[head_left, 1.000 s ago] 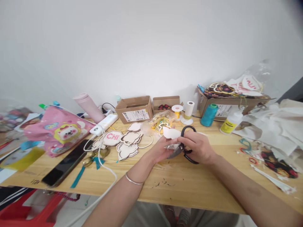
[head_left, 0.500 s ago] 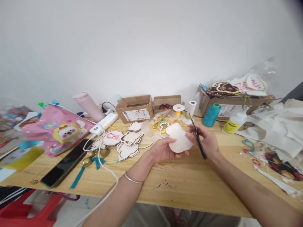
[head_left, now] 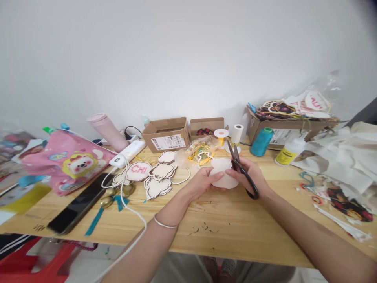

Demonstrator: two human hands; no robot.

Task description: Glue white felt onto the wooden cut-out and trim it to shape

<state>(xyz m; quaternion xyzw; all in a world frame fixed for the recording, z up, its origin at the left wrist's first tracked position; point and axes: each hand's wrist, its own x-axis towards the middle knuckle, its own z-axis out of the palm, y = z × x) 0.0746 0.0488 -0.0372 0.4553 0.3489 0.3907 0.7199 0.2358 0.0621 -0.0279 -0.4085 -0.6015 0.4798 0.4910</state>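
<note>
1. Here's the white piece (head_left: 225, 175), up front over the table (head_left: 235, 236), between both hands.
2. Left hand (head_left: 200, 181) grips its left side, thumb on top.
3. Right hand (head_left: 253, 173) pinches its right edge and holds the scissors (head_left: 245, 174) too: long axis slanting, blades slightly parted, pointing wallward just beside the piece.
4. Beyond, yellow cord (head_left: 196, 158).
</note>
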